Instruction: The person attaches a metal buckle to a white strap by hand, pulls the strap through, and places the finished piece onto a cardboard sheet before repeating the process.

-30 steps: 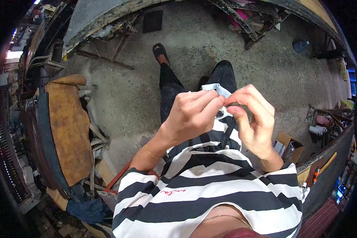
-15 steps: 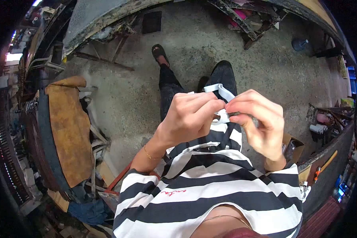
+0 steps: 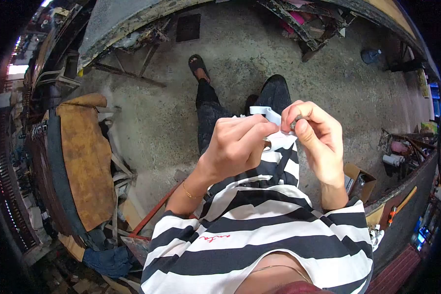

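Observation:
In the head view my left hand [image 3: 237,144] is closed, thumb and fingers pinched on a white strap [image 3: 273,115]. A loop of that strap rises above the fingers and bends back over my dark trousers. A wider white part of it shows below the pinch, over my striped shirt. My right hand [image 3: 318,139] is just to the right, fingers curled with thumb against fingertips. A small dark greyish piece [image 3: 296,122] sits between them, too small to name. These fingertips are right at the strap's edge.
A brown leather hide [image 3: 85,166] hangs over a rack at left. Worktables [image 3: 117,24] stand ahead, above a concrete floor. A cardboard box [image 3: 360,183] lies at right, beside a bench with an orange-handled tool [image 3: 392,214]. A water jug [image 3: 371,55] stands far right.
My right hand has turned and its fingertips have lifted slightly, showing the small dark piece in them. More of the white strap's lower part shows. My left hand has stayed nearly still.

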Tool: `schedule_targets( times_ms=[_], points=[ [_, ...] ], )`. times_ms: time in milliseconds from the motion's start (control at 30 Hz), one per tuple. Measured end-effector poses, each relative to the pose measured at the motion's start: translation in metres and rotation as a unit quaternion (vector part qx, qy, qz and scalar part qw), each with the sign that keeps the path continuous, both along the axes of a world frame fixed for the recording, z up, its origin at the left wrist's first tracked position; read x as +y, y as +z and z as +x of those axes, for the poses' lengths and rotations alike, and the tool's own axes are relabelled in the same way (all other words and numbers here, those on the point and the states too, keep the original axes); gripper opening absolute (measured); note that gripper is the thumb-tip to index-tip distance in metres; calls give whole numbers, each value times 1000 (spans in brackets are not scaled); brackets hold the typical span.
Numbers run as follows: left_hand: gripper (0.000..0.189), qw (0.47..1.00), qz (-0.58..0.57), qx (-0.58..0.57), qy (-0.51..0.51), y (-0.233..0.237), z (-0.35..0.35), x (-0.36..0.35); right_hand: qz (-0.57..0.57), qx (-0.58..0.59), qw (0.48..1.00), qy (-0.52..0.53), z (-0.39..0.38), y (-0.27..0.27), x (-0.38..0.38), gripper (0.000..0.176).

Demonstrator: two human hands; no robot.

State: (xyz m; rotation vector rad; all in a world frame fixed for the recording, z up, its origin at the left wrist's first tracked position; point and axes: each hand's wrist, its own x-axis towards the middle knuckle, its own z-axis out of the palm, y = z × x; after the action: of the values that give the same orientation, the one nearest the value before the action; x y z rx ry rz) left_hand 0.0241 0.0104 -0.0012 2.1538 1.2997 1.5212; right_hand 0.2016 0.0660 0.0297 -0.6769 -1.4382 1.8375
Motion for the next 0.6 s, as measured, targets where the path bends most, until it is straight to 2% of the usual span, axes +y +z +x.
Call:
schedule_targets(
  times_ms=[167,233,267,333,367,467,500,567,600],
  points=[
    [24,1000,6,4,-1,4,2,-2,57,-14,998,18,7,10,-1,11],
    [23,999,33,15,2,6,2,0,148,-55,987,30,10,16,3,12],
    [23,999,34,16,0,7,1,0,148,-54,987,28,12,18,6,12],
    [25,998,8,48,-27,11,-1,-1,301,-120,945,47,15,22,11,15],
    [25,998,6,48,-27,12,-1,-2,299,-120,946,48,15,24,10,15],
    [23,997,-3,79,-23,14,0,-2,411,-160,897,30,9,28,7,16],
    [21,996,3,84,1,12,2,-1,413,-160,896,29,7,27,6,16],
    [19,995,10,92,26,13,4,0,408,-162,898,-40,-1,16,1,18],
    [18,995,-4,94,33,14,5,0,397,-163,902,-58,-3,12,-1,13]
  ],
)
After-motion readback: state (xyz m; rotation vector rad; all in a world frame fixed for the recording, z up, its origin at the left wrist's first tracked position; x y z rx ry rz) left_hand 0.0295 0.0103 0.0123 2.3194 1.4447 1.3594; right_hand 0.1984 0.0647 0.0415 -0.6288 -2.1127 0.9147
